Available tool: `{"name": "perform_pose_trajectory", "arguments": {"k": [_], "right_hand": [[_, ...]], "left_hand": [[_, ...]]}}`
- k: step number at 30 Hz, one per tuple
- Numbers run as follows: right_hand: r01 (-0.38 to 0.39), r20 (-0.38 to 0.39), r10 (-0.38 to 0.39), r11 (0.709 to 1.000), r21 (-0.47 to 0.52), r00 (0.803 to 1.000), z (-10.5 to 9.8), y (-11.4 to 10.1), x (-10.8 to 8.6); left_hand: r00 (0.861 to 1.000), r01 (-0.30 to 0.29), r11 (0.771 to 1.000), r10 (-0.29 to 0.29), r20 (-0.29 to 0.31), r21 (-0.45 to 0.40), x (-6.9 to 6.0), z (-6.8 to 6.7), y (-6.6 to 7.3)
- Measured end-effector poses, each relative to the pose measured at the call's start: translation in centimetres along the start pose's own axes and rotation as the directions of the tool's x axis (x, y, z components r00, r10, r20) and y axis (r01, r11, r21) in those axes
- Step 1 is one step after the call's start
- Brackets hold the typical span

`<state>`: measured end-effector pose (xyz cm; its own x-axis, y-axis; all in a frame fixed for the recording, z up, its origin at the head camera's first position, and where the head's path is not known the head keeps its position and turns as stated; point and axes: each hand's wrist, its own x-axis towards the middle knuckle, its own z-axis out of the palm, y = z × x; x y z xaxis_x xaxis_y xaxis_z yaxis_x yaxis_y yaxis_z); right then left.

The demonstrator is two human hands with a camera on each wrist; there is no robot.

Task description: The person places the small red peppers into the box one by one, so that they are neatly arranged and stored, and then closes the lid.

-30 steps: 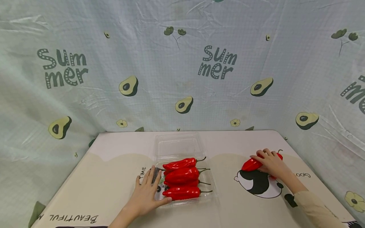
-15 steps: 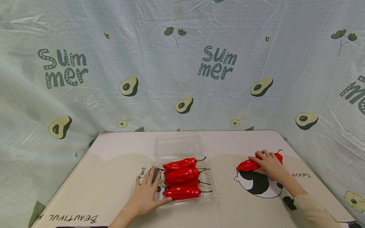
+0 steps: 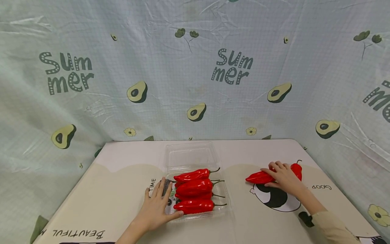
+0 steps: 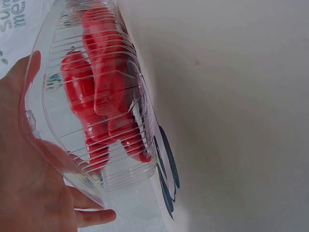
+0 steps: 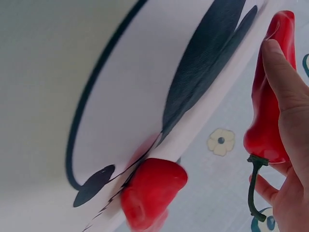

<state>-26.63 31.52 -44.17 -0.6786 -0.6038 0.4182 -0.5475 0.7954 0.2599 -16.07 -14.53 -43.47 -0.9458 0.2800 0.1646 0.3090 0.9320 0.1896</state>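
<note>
On the right of the table my right hand (image 3: 283,178) grips a red pepper (image 3: 258,177), its tip pointing left. The right wrist view shows that pepper (image 5: 268,111) between thumb and fingers, green stem hanging down. Another red pepper (image 3: 297,170) lies just beyond the hand. My left hand (image 3: 155,206), fingers spread and straight, rests at the left edge of a clear plastic box (image 3: 225,210) holding several red peppers (image 3: 195,187). In the left wrist view the hand (image 4: 34,183) touches the box's rim, with peppers (image 4: 104,72) seen through its wall.
The box's clear lid (image 3: 192,156) lies folded back behind it. A table mat (image 3: 106,200) printed with words and a cartoon covers the tabletop. A patterned curtain (image 3: 164,61) stands behind the table and along its sides.
My right hand has moved slightly left with the gripped pepper, away from the one lying at the right, which shows more fully. The left hand and the box have stayed in place.
</note>
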Motion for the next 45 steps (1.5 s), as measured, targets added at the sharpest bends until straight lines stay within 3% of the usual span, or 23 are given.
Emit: {"name": "perform_pose_trajectory", "arguments": {"k": [20,34,41,45], "right_hand": [[0.034,-0.047,-0.032,0.999,0.041,0.998,-0.3,-1.9,0.5],[-0.028,0.071,0.022,0.996,0.089,0.997,-0.9,-3.7,1.1],[-0.042,0.070,0.036,0.995,0.085,0.997,-1.3,-4.3,1.5],[-0.015,0.029,0.012,0.997,0.081,1.000,-1.5,-4.6,1.6]], "left_hand": [[1.000,0.003,1.000,-0.003,0.011,0.001,0.0,0.0,0.0],[1.000,0.000,1.000,0.000,0.003,0.004,-0.1,0.2,0.0],[1.000,0.005,1.000,-0.005,0.003,-0.010,0.0,0.2,0.0],[1.000,0.006,1.000,-0.006,0.003,-0.008,0.0,0.1,0.0]]}}
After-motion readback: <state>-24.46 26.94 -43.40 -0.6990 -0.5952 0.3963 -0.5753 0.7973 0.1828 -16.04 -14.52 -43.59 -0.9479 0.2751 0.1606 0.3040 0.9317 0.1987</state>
